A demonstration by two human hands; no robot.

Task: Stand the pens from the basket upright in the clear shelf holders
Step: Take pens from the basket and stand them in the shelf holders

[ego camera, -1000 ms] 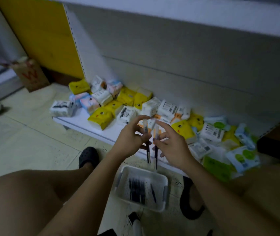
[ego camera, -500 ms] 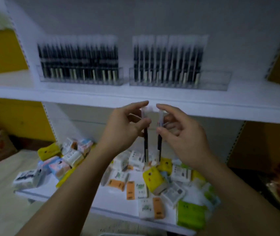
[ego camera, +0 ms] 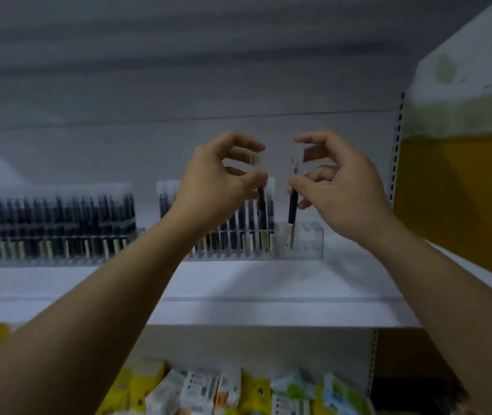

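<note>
My left hand pinches a black pen in a clear sleeve, upright, over the filled part of the right clear holder. A second black pen hangs upright from the pinch of my right hand, its lower end at the first bare slots at that holder's right end. Further left on the white shelf stands another clear holder packed with several black pens. The basket is out of view.
A yellow and white side panel closes the shelf on the right, with a slotted upright beside it. Below the shelf edge lie several small coloured packets on a lower shelf.
Both hands rose from the basket on the floor up to the shelf, each carrying a pen. They have moved apart, and the right pen now reaches the holder's right end.
</note>
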